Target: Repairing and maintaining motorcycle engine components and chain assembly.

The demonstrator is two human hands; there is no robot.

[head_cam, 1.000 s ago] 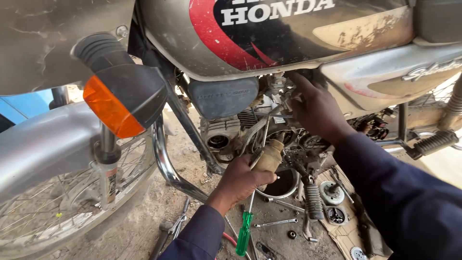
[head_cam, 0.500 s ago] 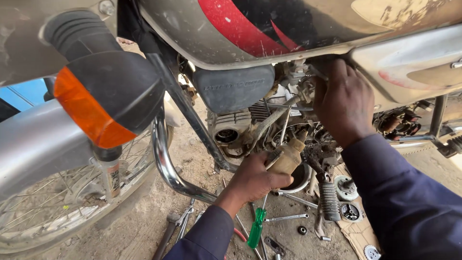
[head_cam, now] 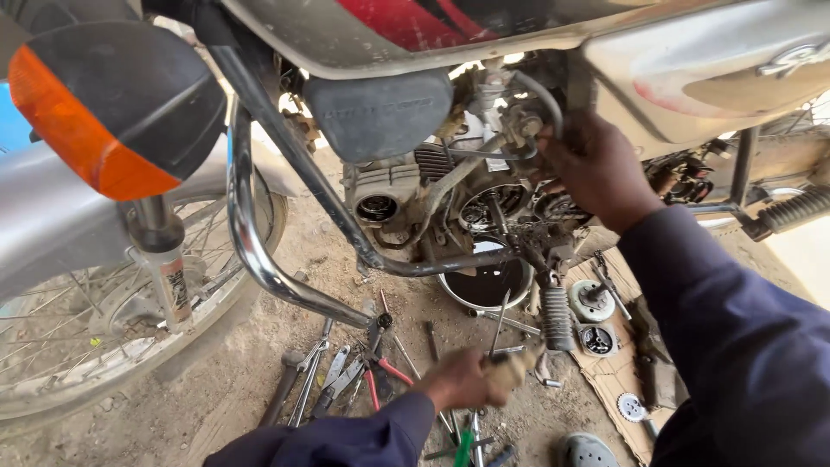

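Head view: tan part [head_cam: 512, 367] between fingers [head_cam: 484, 391]

Both arms in long dark navy sleeves; cloth plain, loosely creased; right hand [head_cam: 596, 173] and left hand [head_cam: 462, 380] bare, ungloved; cuffs plain at wrists; left hand blurred
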